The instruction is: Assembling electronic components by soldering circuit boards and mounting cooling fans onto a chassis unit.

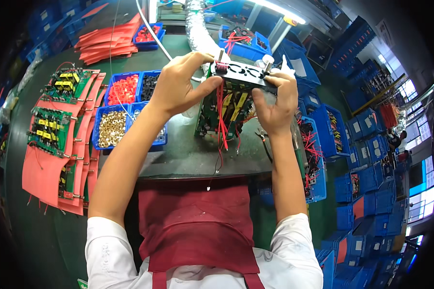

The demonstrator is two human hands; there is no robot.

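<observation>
In front of me a metal end panel (246,72) with fan-shaped cut-outs sits on top of an upright circuit board assembly (231,108). Yellow parts and green board show below the panel, and red wires (222,115) hang down its near side. My left hand (181,84) grips the panel's left end between thumb and fingers, beside a metal post. At the right end, my right hand (278,98) holds the panel with fingers over the top and thumb in front. A dark-handled hand tool (264,142) lies by my right wrist.
Blue bins of red parts (123,90) and brass nuts (112,129) stand left. Further left are circuit boards (50,129) layered with pink sheets (38,173). A silver duct (200,29) comes down behind. Blue bins (332,130) with wired parts line the right side.
</observation>
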